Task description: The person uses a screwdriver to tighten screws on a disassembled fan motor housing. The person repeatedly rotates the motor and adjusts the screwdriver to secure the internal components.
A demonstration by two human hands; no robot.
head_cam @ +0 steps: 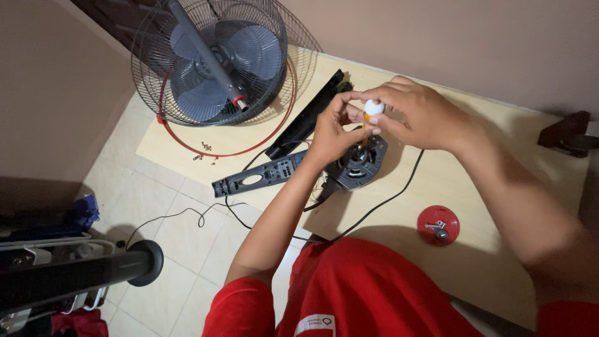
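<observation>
A white-handled screwdriver [372, 111] is held upright over a dark grey round fan motor housing [359, 163] on a pale wooden board [486, 187].

The screwdriver's rounded white handle is pinched at its top by the fingers of the right hand [418, 115], which is closed around it; the orange shaft below is steadied by the curled fingertips of the left hand [331, 134], also closed in a grip. The motor housing lies directly beneath both hands, with a black cable [387, 200] trailing from it toward 5 o'clock. A long grey plastic control panel [259, 178] lies at 9 o'clock of the housing, and a black rectangular strip [306, 118] at 10 o'clock. A red round cap holding a metal bolt [438, 224] rests at 4 o'clock. At 11 o'clock, well apart, a grey fan with wire cage [212, 59] is lying flat, loose screws [206, 151] near its red rim.
</observation>
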